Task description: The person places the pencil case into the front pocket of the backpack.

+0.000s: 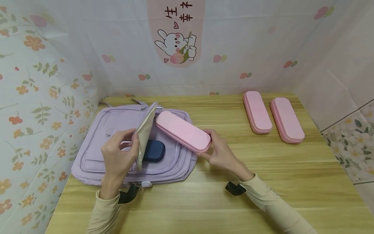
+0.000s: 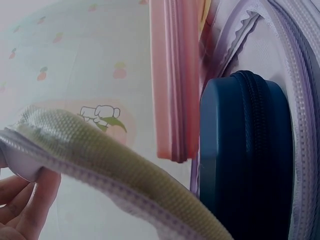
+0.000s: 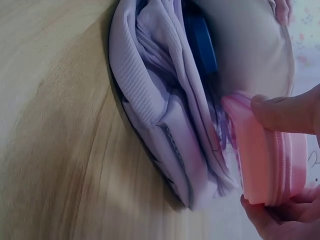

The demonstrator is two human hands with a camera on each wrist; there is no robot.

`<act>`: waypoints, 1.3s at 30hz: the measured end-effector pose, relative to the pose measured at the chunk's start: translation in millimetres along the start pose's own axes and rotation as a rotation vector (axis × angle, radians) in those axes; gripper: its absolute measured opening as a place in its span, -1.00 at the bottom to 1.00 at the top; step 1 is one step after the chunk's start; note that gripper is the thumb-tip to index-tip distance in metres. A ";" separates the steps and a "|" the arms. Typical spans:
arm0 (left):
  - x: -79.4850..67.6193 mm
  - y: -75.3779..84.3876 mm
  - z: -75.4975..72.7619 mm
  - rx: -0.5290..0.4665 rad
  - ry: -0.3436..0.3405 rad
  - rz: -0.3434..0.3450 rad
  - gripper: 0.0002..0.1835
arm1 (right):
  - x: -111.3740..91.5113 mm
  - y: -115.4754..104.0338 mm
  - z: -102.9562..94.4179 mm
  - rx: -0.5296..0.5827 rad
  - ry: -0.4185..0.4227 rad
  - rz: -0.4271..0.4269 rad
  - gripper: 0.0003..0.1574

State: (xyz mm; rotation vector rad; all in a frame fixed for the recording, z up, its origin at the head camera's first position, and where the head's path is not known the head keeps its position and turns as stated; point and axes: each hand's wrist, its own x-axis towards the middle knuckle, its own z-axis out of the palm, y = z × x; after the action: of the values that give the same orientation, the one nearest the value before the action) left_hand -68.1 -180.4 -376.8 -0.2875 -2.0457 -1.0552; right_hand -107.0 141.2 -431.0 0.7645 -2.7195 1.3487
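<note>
While the left hand (image 1: 119,151) pinches the raised flap (image 1: 146,136) of the bag (image 1: 96,146) between thumb and fingers, the right hand (image 1: 221,153) grips a pink case (image 1: 184,131) by its right end, thumb and fingers on opposite sides. That case is held slantwise over the bag's right part, right of the flap. A blue case (image 1: 155,150) lies in the opened pocket. Two other pink cases (image 1: 257,111) lie far right on the counter (image 1: 292,178).

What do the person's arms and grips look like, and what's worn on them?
The left sleeve and right sleeve are long, plain and beige. Beside these show a curved black left fitting and a similar right fitting. The left grip and right grip are bare, without gloves.
</note>
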 end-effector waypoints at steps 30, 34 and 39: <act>-1.3 -2.2 -0.2 0.002 -0.018 -0.004 -0.83 | 50.3 -1.5 18.5 0.018 0.104 -0.063 -0.05; -1.4 -2.8 0.0 0.000 -0.021 -0.008 -0.83 | 58.6 -6.5 24.0 -0.002 0.084 -0.057 -0.05; -1.2 -2.7 0.1 0.000 -0.020 -0.008 -0.83 | 68.7 -13.8 31.9 -0.003 0.041 -0.023 -0.03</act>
State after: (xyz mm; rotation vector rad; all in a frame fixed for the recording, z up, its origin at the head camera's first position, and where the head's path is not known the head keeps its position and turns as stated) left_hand -68.7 -181.9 -379.3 -0.2914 -2.0668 -1.0608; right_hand -155.1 81.3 -425.7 0.7566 -2.6728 1.3405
